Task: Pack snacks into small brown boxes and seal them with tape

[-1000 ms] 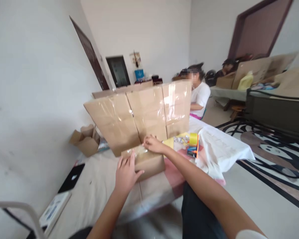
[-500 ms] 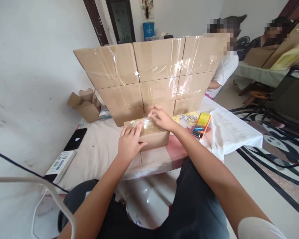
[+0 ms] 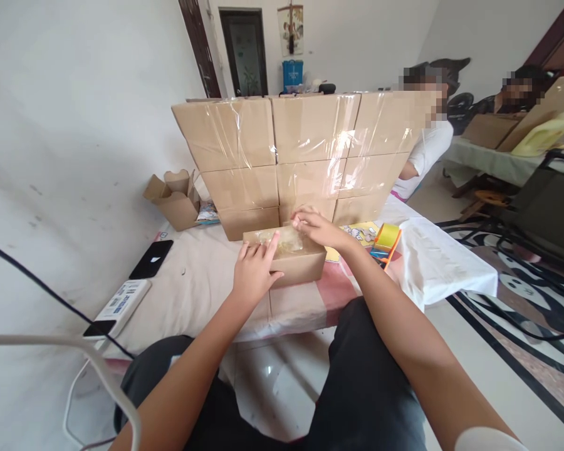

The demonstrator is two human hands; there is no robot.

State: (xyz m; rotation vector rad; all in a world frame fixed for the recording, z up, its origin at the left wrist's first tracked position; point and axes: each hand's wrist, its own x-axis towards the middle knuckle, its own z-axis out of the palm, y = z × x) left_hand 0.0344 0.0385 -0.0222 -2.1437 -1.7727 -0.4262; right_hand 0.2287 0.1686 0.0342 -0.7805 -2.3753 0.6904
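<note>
A small brown cardboard box [image 3: 305,266] with clear tape across its top lies on the table in front of me. My left hand [image 3: 255,270] lies flat on the box's near left corner, fingers stretched out over the top. My right hand [image 3: 316,227] rests on the box's far right top, fingers curled down onto the tape. Right behind the box stands a stack of taped cardboard boxes [image 3: 305,150], three rows high.
A yellow tape roll in an orange dispenser [image 3: 386,241] lies right of the box, beside a white cloth [image 3: 439,260]. An open empty box [image 3: 175,199], a black phone [image 3: 151,259] and a white device [image 3: 121,299] are at the left. Two people sit beyond the stack.
The camera tilted down and steadied. Both hands stay on the small box, and my right hand has slid a little along the taped top.
</note>
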